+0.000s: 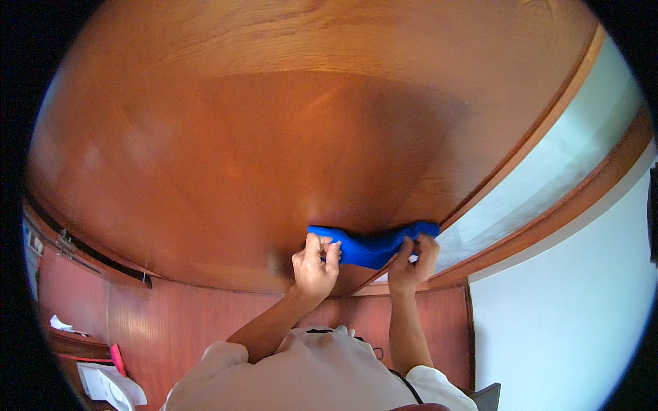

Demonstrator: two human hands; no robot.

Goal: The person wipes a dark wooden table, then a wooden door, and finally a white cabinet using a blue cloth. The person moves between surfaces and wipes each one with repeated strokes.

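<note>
A blue cloth [367, 250] stretches between my two hands in front of my chest and sags in the middle. My left hand [314, 267] pinches its left end between thumb and fingers. At its right end, my right hand [414, 262] grips the cloth, slightly blurred. Behind the cloth spreads a large, glossy brown wooden panel [257, 144], perhaps a door. Whether the cloth touches the panel, I cannot tell.
Along the right runs a pale, glass-like strip [545, 159] in a wooden frame, beside a white wall [560, 318]. Reddish floorboards [169, 313] lie below. Papers [110, 385] and a pink object [117, 359] are at the lower left.
</note>
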